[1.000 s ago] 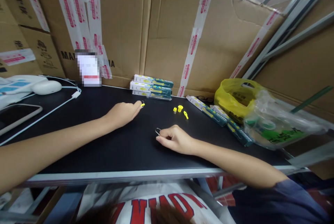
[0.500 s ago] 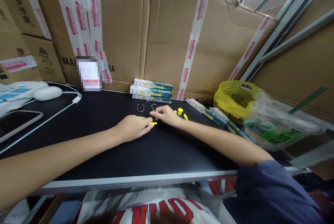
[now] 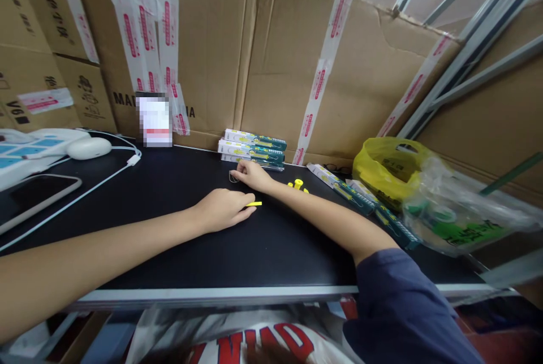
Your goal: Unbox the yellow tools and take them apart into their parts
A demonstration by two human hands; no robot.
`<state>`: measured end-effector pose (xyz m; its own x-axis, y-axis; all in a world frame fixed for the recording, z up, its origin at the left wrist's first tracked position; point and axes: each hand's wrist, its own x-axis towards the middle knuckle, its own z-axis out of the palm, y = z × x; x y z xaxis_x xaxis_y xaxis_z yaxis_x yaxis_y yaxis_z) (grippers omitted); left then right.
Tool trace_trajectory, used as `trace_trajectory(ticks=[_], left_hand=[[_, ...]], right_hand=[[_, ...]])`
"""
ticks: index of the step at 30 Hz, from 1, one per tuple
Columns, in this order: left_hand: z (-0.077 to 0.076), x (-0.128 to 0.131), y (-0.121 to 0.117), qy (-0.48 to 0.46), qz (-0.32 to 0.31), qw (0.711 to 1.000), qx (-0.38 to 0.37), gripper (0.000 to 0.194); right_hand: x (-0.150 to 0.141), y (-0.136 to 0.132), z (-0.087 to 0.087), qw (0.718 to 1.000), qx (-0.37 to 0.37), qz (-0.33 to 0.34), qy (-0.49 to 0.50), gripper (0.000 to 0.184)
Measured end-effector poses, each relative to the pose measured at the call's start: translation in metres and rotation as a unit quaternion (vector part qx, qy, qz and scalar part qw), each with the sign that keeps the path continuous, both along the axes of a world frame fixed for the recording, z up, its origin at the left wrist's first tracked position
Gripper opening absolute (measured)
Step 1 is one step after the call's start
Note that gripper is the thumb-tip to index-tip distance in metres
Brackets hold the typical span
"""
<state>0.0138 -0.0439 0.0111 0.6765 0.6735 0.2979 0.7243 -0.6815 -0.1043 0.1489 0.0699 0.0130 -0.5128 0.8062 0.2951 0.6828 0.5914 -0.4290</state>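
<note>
My left hand (image 3: pixel 224 209) rests on the black tabletop (image 3: pixel 178 239), fingers curled around a thin yellow stick (image 3: pixel 254 204) whose tip pokes out to the right. My right hand (image 3: pixel 251 174) reaches across to the far side of the table, fingers pinched on a small U-shaped metal wire clip (image 3: pixel 233 177) lying flat. Right behind it sits a stack of green-and-white packaged boxes (image 3: pixel 253 148). A few small yellow plastic parts (image 3: pixel 297 184) lie just beyond my right forearm.
Taped cardboard boxes (image 3: pixel 275 70) wall the back. More green packages (image 3: pixel 352 191), a yellow bag (image 3: pixel 392 169) and a clear bag (image 3: pixel 458 211) crowd the right. A white mouse (image 3: pixel 89 148), cable and a tablet (image 3: pixel 34 194) lie at left. The table's metal edge (image 3: pixel 212 296) runs in front.
My right hand moved from the table's middle to the far side, carrying a metal clip, and now pinches the clip by the boxes. My left hand drew back holding the yellow stick.
</note>
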Motion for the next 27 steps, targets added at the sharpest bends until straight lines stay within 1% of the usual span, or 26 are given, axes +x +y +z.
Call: trace_trajectory(ticks=[2,5,9,13,16,19,20,22,23,25,26,27], left_hand=[[-0.002,-0.001,0.001,-0.007,-0.005,1.0,0.004,0.026],[-0.006,-0.002,0.004,-0.029,-0.02,0.999,0.017,0.027],[-0.006,-0.003,0.003,-0.07,-0.045,0.996,0.009,0.022],[-0.003,-0.004,0.001,-0.117,-0.068,0.991,-0.008,0.015],[-0.002,-0.004,0.001,-0.138,-0.079,0.987,-0.037,0.016],[-0.003,-0.004,0.001,-0.145,-0.088,0.984,-0.06,0.019],[-0.003,-0.004,0.001,-0.145,-0.09,0.983,-0.064,0.019],[-0.003,-0.003,0.001,-0.145,-0.092,0.983,-0.071,0.018],[-0.003,-0.003,0.001,-0.148,-0.091,0.982,-0.074,0.018],[-0.003,-0.003,0.002,-0.158,-0.083,0.98,-0.082,0.019],[-0.004,-0.003,0.002,-0.166,-0.077,0.979,-0.086,0.02],[-0.004,-0.002,0.002,-0.173,-0.069,0.978,-0.092,0.021]], right_hand=[[0.001,-0.006,-0.002,1.0,0.015,0.009,-0.017,0.02],[0.003,-0.014,-0.002,0.998,0.023,0.009,-0.051,0.017],[0.005,-0.021,0.001,0.998,-0.006,0.031,-0.046,0.011],[0.008,-0.024,0.001,0.994,-0.061,0.093,-0.023,0.01],[0.01,-0.027,0.001,0.983,-0.092,0.156,-0.011,0.011],[0.014,-0.033,0.005,0.97,-0.136,0.194,0.053,0.008],[0.017,-0.036,0.007,0.965,-0.148,0.196,0.089,0.01],[0.027,-0.046,0.011,0.957,-0.16,0.184,0.155,0.02],[0.033,-0.053,0.012,0.957,-0.158,0.171,0.173,0.024],[0.048,-0.07,0.013,0.956,-0.179,0.128,0.196,0.036],[0.055,-0.079,0.012,0.953,-0.194,0.109,0.205,0.039],[0.062,-0.088,0.011,0.949,-0.205,0.097,0.22,0.037]])
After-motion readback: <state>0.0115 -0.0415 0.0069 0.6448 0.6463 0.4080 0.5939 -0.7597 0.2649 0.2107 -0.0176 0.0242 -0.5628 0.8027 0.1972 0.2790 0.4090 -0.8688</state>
